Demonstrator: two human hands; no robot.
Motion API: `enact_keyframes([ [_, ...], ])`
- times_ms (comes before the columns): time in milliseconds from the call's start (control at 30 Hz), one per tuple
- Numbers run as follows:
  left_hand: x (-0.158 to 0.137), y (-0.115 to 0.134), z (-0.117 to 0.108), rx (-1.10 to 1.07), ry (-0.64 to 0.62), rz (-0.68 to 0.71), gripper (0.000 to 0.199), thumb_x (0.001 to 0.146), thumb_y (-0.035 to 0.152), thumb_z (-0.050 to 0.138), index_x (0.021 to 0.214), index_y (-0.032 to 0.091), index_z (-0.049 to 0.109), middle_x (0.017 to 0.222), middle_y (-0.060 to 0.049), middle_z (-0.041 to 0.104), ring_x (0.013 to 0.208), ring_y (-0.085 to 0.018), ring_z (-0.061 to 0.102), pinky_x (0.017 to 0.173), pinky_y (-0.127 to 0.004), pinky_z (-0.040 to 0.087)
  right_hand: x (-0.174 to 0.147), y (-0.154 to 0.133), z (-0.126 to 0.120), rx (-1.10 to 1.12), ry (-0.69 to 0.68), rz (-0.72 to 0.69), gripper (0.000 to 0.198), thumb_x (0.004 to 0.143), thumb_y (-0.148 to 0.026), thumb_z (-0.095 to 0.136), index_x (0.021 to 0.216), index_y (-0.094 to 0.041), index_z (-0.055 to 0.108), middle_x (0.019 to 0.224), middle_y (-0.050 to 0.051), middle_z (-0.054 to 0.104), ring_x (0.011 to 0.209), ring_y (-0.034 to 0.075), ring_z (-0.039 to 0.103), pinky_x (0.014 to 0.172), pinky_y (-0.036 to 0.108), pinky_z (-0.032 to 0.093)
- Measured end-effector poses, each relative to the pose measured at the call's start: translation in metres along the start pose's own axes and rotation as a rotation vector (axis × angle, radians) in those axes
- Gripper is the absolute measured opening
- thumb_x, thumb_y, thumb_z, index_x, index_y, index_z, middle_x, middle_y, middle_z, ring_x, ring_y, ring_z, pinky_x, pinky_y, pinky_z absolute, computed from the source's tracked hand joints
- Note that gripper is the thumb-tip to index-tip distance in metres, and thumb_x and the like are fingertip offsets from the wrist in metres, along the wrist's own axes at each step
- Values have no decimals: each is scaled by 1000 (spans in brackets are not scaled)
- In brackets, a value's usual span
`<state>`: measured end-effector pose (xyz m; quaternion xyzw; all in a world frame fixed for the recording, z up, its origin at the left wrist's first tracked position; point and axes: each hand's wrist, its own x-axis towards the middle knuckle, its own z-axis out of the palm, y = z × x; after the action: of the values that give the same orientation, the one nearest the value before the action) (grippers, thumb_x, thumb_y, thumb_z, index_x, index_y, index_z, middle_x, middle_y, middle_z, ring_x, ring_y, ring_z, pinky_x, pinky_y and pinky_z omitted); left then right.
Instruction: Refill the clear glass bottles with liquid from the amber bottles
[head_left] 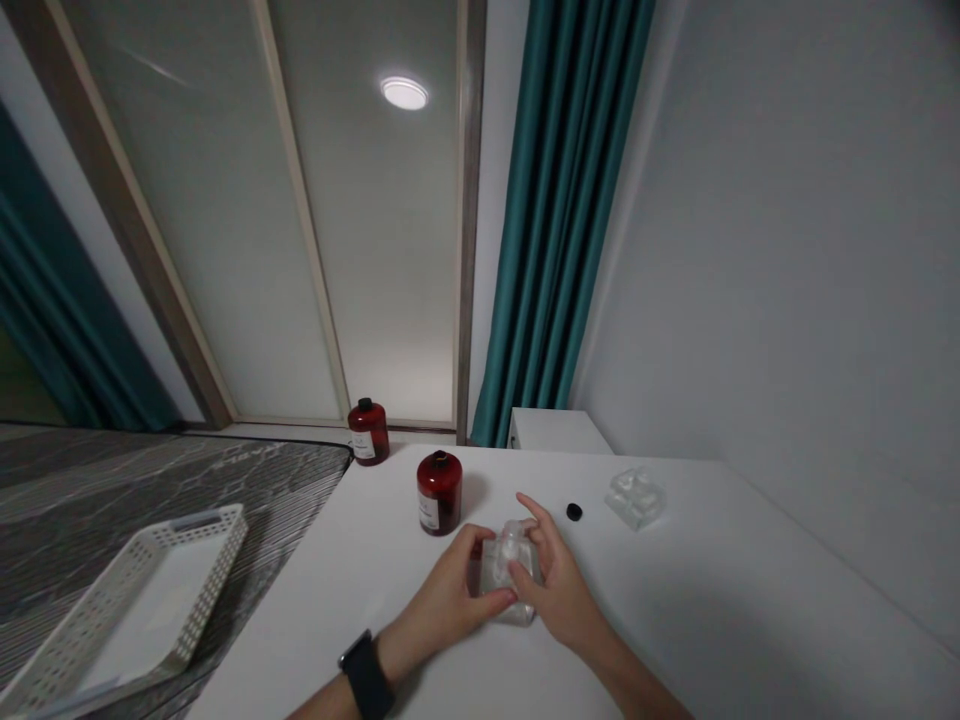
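Note:
Both my hands are on a clear, squarish container (pixel 501 572) with a rounded clear top; its exact kind is hard to make out. My left hand (pixel 456 585) grips its left side, thumb across the front. The thumb and fingers of my right hand (pixel 556 578) close around its upper right part, with the index finger raised. Just beyond my left hand stands a dark red bottle (pixel 439 495) with a white label, its neck apparently uncapped. A small round black cap (pixel 574 511) lies right of my right hand.
A second clear container (pixel 636 498) lies on the white table (pixel 675 620) to the right. Another red bottle (pixel 367 432), with a black cap, stands at the far left corner. A white perforated basket (pixel 191 620) rests on the grey patterned surface (pixel 292 490) at left.

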<state>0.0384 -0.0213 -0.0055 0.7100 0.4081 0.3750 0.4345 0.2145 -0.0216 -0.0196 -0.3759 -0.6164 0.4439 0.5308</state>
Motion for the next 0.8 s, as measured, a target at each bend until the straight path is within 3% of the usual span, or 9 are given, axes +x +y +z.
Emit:
enact_keyframes([
  [167,0,-4,0,-6,-1,7,45,73,23,74,112,18,53,115,-9,64,108,-28,59,97,-40,45,2,-6,-2,40,-28,-43,65,89,-32,63,147,-26,35,98,4,64,90,20,64,85,34,51],
  [367,0,-6,0,1,-1,-21,48,71,21,75,113,18,52,115,-10,63,109,-29,58,97,-40,44,0,-8,-3,-31,121,-105,63,93,-35,61,149,-26,34,106,6,65,98,20,65,93,37,51],
  [500,1,-7,1,7,1,-22,49,71,20,74,114,18,51,116,-10,62,110,-29,58,99,-41,43,-3,-4,-6,-141,198,-178,53,94,-35,58,144,-24,44,111,8,64,101,22,64,97,39,51],
  [800,1,-4,1,0,-6,-20,46,72,21,74,113,18,52,115,-10,62,110,-29,58,99,-40,44,-3,-6,-10,-234,346,-275,42,94,-34,58,134,-24,54,109,10,64,97,23,64,89,40,56],
])
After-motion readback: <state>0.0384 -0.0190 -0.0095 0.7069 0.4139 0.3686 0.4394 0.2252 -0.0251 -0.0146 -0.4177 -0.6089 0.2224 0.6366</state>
